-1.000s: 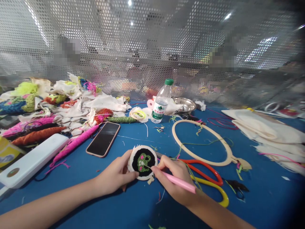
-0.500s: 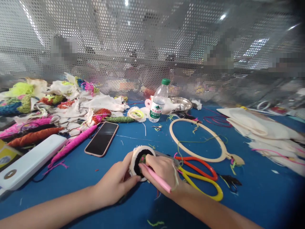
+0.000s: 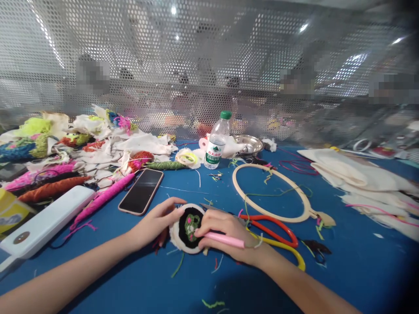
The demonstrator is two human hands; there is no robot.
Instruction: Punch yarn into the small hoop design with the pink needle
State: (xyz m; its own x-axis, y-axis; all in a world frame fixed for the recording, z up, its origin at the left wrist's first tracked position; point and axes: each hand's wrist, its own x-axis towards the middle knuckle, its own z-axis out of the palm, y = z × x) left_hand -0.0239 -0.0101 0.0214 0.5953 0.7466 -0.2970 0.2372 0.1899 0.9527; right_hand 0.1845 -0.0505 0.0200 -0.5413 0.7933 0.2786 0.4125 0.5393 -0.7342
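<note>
A small round embroidery piece [image 3: 190,227] lies in front of me, with a fluffy white rim, black ground and a green and pink motif. My left hand [image 3: 157,224] grips its left edge, fingertips over the rim. At its right side my right hand [image 3: 224,229] is closed around a pink pen-like punch needle [image 3: 225,239], whose tip is hidden by the fingers. A pale thread [image 3: 259,241] shows by the handle's rear end. Scissors with red and yellow handles [image 3: 284,233] lie partly under my right hand and wrist.
A wooden hoop [image 3: 236,183] lies at right, white folded cloth [image 3: 343,168] beyond it. A phone [image 3: 140,192], a white device [image 3: 49,220] and a heap of yarn and fabric [image 3: 131,144] are at left. A water bottle [image 3: 216,144] and a metal bowl [image 3: 253,144] stand behind.
The embroidery piece has tipped flatter, showing more of its motif. My left hand has shifted left and up the rim; my right hand has moved slightly right with the punch needle.
</note>
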